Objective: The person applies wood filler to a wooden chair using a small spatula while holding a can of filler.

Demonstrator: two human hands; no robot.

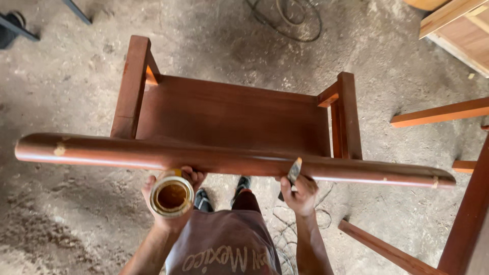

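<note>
A reddish-brown varnished wooden chair (229,114) stands on a dusty grey dirt floor (66,76), seen from above and behind its back. Its long rounded top rail (234,159) runs across the view, glossy, with a few pale chipped spots near either end.

Just below that rail, toward its left half, the left hand (170,201) is wrapped around a small round open tin of amber-brown liquid (171,196), fingers curled fully about the tin's side so that its open mouth faces up. The tin sits right against the lower edge of the rail, possibly touching it, though the angle makes that hard to judge.

Below the rail's right half, the right hand (301,194) is closed on a small flat brush with a dark handle (294,172). The brush head points up and lies against the near face of the rail.

Beyond the rail lies the chair's flat seat panel (229,117), flanked by two arm posts. Directly beneath the rail, between the two hands, show the person's dark shoes (243,184) and the front of a grey-brown shirt.

To the right of the chair stand bare orange-brown wooden frame pieces (443,113), and further up on that side pale unfinished timber boards (458,25). Beyond the chair's far edge, a loop of dark cable (290,20) lies on the floor.
</note>
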